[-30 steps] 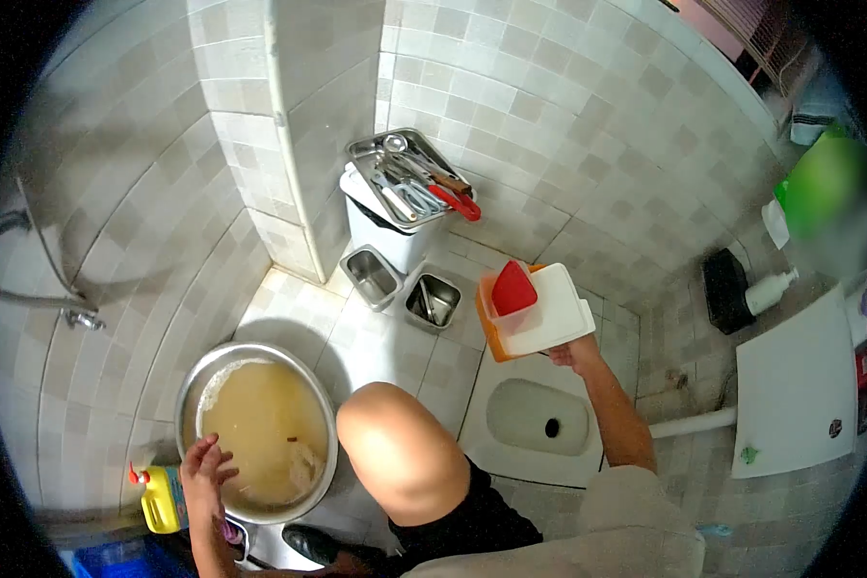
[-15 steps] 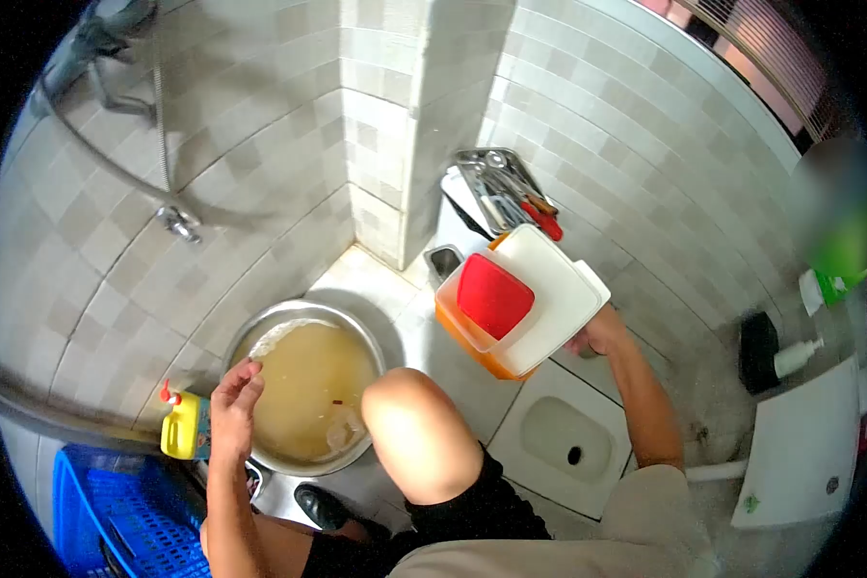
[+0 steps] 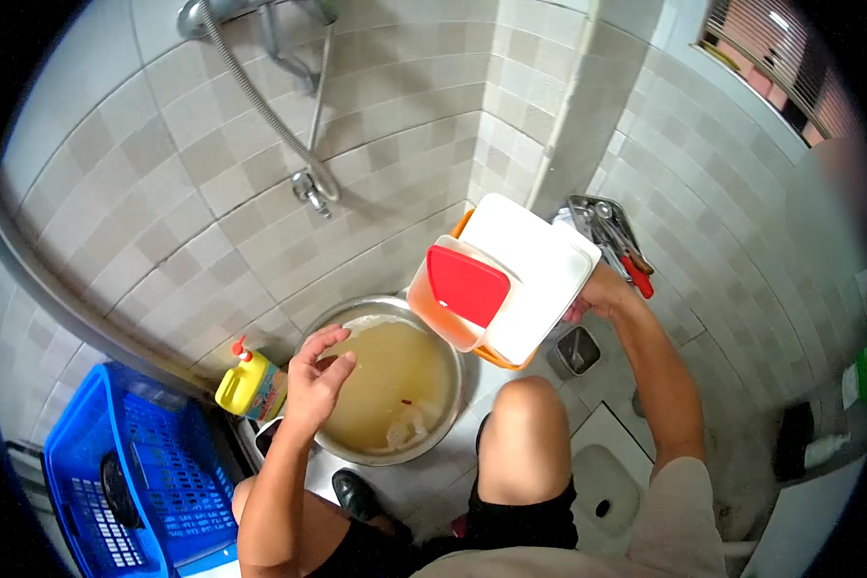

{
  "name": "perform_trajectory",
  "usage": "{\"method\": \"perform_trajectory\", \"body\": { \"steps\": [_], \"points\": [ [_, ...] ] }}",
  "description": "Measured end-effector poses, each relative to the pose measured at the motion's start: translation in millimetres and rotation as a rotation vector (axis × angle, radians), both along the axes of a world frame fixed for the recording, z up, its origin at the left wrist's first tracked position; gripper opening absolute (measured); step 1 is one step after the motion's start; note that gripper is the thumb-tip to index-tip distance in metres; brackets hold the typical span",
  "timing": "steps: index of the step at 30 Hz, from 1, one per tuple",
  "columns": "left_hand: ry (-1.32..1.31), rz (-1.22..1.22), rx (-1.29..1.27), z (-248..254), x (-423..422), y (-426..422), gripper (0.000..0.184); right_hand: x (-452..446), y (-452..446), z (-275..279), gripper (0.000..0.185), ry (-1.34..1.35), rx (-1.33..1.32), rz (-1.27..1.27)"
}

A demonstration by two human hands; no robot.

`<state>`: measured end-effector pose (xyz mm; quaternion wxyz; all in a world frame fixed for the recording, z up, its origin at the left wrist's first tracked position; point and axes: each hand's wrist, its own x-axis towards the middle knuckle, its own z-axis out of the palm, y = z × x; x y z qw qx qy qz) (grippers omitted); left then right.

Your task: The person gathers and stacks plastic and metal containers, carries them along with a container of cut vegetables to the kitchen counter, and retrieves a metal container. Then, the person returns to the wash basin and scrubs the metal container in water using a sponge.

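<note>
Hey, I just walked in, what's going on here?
The person's right hand holds a stack of plastic containers, with what looks like a red lid inside. The left hand, open and empty, is by the rim of a metal basin of cloudy water. A yellow pump bottle sits beside the basin.

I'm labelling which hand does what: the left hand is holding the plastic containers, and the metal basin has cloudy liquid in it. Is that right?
Not quite: the head view shows the right hand holding the plastic containers, not the left hand. The metal basin does have cloudy liquid in it.
</note>
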<state>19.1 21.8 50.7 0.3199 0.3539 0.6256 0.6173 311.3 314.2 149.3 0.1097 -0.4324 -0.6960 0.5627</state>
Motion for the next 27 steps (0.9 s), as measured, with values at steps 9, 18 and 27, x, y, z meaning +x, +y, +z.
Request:
{"method": "perform_trajectory", "body": {
  "steps": [9,18,27],
  "points": [
    [0.967,0.017,0.086,30.2,1.8,-5.8,0.064,-58.9,-27.7,-48.7,0.040,-0.118,-0.022,0.347],
    [1.136,-0.301,0.016,21.6,4.7,-8.4,0.058,-83.9,-61.2,-57.9,0.039,-0.324,0.010,0.499],
    [1.162,-0.274,-0.017,7.5,9.3,-9.8,0.051,-89.0,-61.0,-45.9,0.038,-0.359,0.141,0.523]
  ]
}}
